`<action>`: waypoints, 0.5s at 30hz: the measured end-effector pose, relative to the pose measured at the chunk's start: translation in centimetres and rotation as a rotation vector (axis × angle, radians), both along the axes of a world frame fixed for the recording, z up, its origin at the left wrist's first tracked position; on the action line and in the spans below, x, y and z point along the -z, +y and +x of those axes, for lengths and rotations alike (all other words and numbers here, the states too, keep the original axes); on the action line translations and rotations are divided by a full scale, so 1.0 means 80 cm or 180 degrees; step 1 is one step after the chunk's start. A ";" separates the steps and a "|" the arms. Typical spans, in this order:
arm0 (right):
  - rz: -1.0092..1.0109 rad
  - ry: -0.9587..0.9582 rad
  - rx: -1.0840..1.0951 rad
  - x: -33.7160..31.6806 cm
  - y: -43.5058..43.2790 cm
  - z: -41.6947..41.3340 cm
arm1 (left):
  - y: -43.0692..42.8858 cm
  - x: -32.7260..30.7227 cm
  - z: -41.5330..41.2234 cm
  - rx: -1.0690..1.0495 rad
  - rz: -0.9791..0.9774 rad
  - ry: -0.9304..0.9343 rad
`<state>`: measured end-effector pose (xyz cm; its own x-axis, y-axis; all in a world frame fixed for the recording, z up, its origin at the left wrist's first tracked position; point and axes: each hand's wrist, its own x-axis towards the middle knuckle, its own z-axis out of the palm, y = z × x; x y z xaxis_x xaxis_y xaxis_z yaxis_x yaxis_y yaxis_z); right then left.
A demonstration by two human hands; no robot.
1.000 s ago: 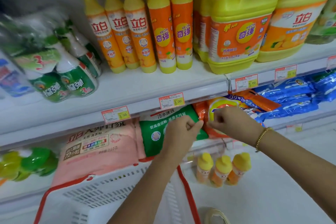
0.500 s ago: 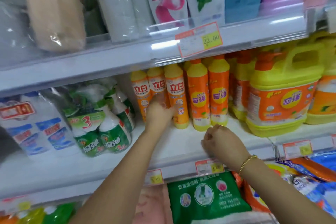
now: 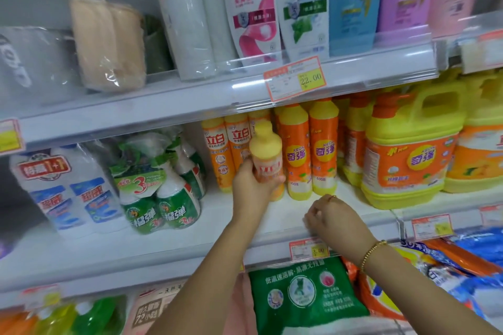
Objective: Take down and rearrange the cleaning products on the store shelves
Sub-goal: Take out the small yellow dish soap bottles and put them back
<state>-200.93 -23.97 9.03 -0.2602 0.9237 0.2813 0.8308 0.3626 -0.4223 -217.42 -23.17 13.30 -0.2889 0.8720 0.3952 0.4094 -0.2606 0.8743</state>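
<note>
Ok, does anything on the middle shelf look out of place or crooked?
Mainly this: a small yellow-capped bottle is out of the row, tilted, gripped by the left hand in front of the orange dish soap bottles. The wrapped green spray bottles to the left lean a bit. No spills or damage show.

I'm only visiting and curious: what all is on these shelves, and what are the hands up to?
Shampoo bottles: at least five, white, blue, purple, pink; top shelf, right.
Wrapped pack: one, beige; top shelf, left.
Slim bottles: several, orange and yellow; middle shelf, centre.
Big jugs: two, yellow and orange; middle shelf, right.
Spray bottles: several, green and white, wrapped; middle shelf, left.
Bag: one, green; below the middle shelf.
Price tags: several, orange and white; shelf edges.
Left hand: grips one yellow-capped bottle before the slim bottles.
Right hand: empty, fingers curled, at the middle shelf's edge.
</note>
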 end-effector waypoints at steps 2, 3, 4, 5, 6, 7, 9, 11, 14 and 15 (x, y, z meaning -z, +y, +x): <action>0.0019 -0.0014 0.0036 -0.010 -0.012 0.009 | -0.036 0.014 0.003 0.0047 0.0204 -0.0063; 0.0033 -0.0029 0.0013 -0.016 -0.020 0.014 | -0.053 0.018 0.006 0.0021 0.0331 -0.0024; 0.0058 -0.0054 -0.0029 -0.021 -0.028 0.018 | -0.070 0.018 0.008 -0.0030 0.0448 0.0055; 0.0083 -0.0076 -0.0075 -0.026 -0.036 0.022 | -0.084 0.016 0.010 -0.0093 0.0545 0.0191; 0.0102 -0.0093 -0.0119 -0.031 -0.046 0.025 | -0.099 0.011 0.011 -0.0132 0.0620 0.0307; 0.0110 -0.0105 -0.0161 -0.035 -0.056 0.028 | -0.114 0.007 0.013 -0.0127 0.0648 0.0340; 0.0115 -0.0111 -0.0235 -0.047 -0.079 0.031 | -0.139 -0.002 0.015 -0.0012 0.0525 0.0136; 0.0117 -0.0177 -0.0305 -0.062 -0.104 0.032 | -0.160 -0.012 0.017 0.0068 0.0369 -0.0110; 0.0106 -0.0160 -0.0419 -0.088 -0.146 0.034 | -0.189 -0.032 0.018 0.0164 0.0358 -0.0343; 0.0101 -0.0071 -0.0459 -0.096 -0.161 0.035 | -0.198 -0.038 0.017 0.0190 0.0385 -0.0471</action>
<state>-198.16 -36.88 16.69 -0.3961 0.8670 0.3023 0.7781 0.4917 -0.3908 -216.07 -39.04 16.36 -0.3007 0.8381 0.4551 0.2593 -0.3874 0.8847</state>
